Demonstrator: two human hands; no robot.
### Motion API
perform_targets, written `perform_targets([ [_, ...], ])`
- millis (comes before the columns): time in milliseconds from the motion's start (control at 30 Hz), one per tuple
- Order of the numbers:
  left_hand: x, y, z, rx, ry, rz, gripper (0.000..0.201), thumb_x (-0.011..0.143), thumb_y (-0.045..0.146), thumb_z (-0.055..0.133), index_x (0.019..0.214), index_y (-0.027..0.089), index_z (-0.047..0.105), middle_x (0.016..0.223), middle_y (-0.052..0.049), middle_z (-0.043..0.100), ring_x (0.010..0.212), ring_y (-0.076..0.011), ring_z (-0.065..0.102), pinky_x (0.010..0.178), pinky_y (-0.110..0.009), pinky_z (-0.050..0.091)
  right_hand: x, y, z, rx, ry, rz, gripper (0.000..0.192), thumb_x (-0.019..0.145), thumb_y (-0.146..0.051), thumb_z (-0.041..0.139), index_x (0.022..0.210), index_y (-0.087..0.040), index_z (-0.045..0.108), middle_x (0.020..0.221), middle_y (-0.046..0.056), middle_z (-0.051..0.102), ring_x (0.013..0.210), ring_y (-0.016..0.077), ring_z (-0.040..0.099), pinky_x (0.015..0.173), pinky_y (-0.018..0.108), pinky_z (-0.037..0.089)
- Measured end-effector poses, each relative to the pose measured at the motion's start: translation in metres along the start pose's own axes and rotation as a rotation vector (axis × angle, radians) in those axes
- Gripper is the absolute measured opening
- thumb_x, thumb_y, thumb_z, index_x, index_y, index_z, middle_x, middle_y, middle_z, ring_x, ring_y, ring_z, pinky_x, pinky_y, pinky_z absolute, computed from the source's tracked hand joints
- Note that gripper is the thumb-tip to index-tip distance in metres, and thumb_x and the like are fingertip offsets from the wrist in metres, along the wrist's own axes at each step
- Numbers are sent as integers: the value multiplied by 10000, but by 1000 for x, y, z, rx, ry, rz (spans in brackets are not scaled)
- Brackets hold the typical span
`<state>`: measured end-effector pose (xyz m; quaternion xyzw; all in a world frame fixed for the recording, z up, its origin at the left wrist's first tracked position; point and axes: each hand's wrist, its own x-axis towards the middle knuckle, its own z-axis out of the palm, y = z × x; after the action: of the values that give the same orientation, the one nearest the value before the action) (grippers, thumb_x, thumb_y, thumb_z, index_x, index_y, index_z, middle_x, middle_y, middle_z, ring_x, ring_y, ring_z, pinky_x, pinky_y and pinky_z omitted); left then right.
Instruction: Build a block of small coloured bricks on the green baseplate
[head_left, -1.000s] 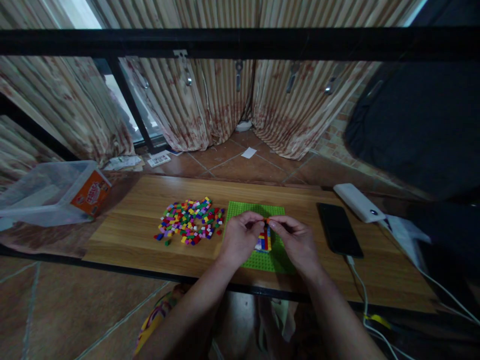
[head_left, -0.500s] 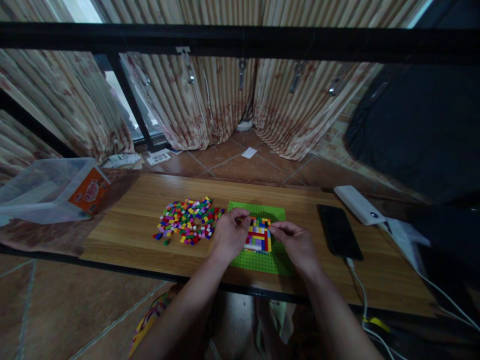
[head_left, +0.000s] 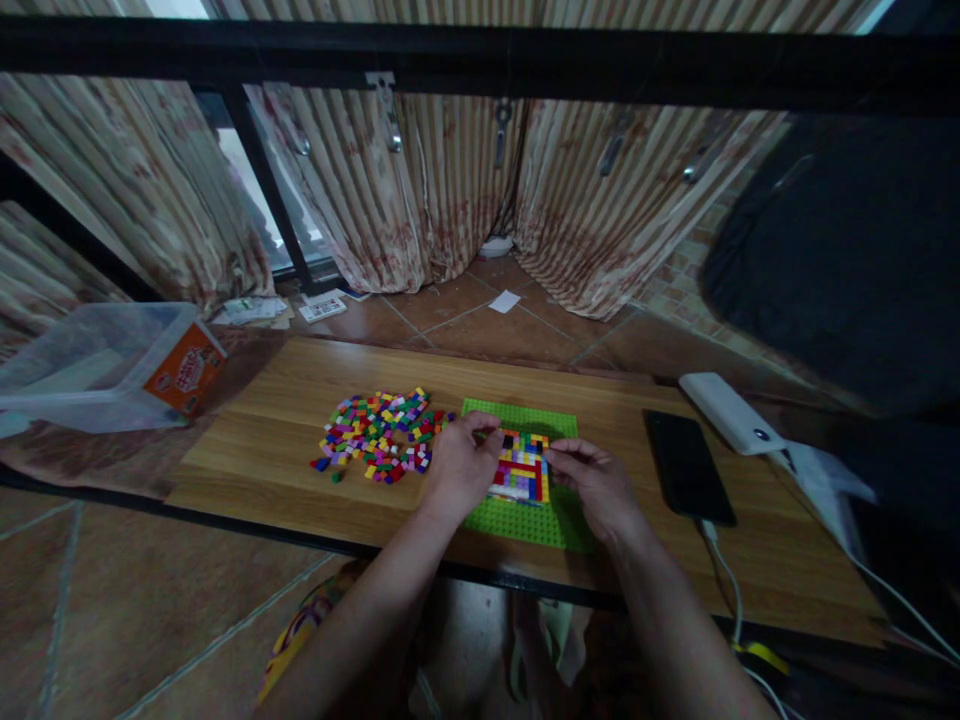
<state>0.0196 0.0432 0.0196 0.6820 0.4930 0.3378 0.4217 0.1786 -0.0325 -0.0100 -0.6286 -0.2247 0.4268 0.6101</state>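
Note:
A block of multicoloured toy bricks (head_left: 525, 468) is built up on a green studded baseplate (head_left: 517, 525). My left hand (head_left: 463, 468) covers the block's left side, thumb and fingertips pinched close above its upper left corner. At the opposite edge, my right hand (head_left: 594, 482) has its thumb and index finger together beside the upper right corner. Whatever either pinch holds is too small or hidden to make out. To the left of the baseplate, a heap of loose small bricks (head_left: 379, 425) in many colours is spread over the wooden table (head_left: 255, 440).
A black phone (head_left: 688, 465) on a white cable lies right of the baseplate, near a white power bank (head_left: 731, 412). A clear plastic bin (head_left: 97, 365) with an orange label stands off the table's left end. Beyond the table are tiled floor and striped curtains (head_left: 442, 190).
The camera view has shifted slightly, so the scene sits a little differently in the frame. Both hands keep nearly the same pinched pose over the block; the right fingertips have barely moved.

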Motion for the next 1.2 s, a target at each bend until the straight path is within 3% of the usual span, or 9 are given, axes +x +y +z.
perform_targets([
  [333, 2, -5, -1, -20, 20, -2, 186, 793, 178, 563, 914, 155, 702, 867, -55, 727, 762, -160, 661, 761, -289, 515, 0, -2, 9, 59, 4, 33, 320, 446, -356, 861, 645, -179, 684, 570, -24, 637, 486, 91, 507, 516, 248, 414],
  [500, 6, -13, 2, -43, 119, -10, 207, 800, 244, 583, 947, 146, 691, 888, -69, 715, 810, -174, 652, 782, -298, 503, -1, -3, 9, 80, -12, 13, 353, 445, -389, 868, 653, -172, 683, 564, -29, 621, 490, 82, 496, 508, 227, 403],
  [600, 10, -21, 5, -153, 182, -36, 238, 828, 301, 567, 967, 141, 676, 914, -73, 712, 850, -174, 651, 808, -291, 495, -1, -5, 4, 134, 6, 28, 374, 472, -444, 859, 643, -172, 668, 604, -18, 625, 520, 85, 507, 516, 222, 412],
  [733, 15, -28, 13, -379, 195, -150, 265, 850, 356, 543, 954, 148, 669, 969, -85, 713, 933, -186, 648, 859, -305, 492, 5, -2, 2, 154, 143, -41, 403, 498, -512, 829, 650, -183, 653, 635, -3, 639, 554, 104, 524, 540, 236, 423],
  [933, 9, -25, 28, -581, 176, -211, 243, 834, 341, 545, 901, 160, 691, 1056, -99, 707, 1030, -218, 630, 968, -374, 457, 14, 10, 16, -31, 134, -175, 395, 681, -569, 699, 814, -197, 711, 803, 46, 724, 803, 200, 638, 747, 321, 484],
  [1200, 2, -20, 31, -715, 144, -209, 214, 772, 208, 574, 945, 161, 690, 1043, -75, 712, 1022, -200, 630, 991, -354, 432, 13, 16, 28, -72, 36, -188, 417, 759, -576, 618, 976, -240, 735, 1079, 57, 728, 1018, 244, 641, 930, 395, 461],
])
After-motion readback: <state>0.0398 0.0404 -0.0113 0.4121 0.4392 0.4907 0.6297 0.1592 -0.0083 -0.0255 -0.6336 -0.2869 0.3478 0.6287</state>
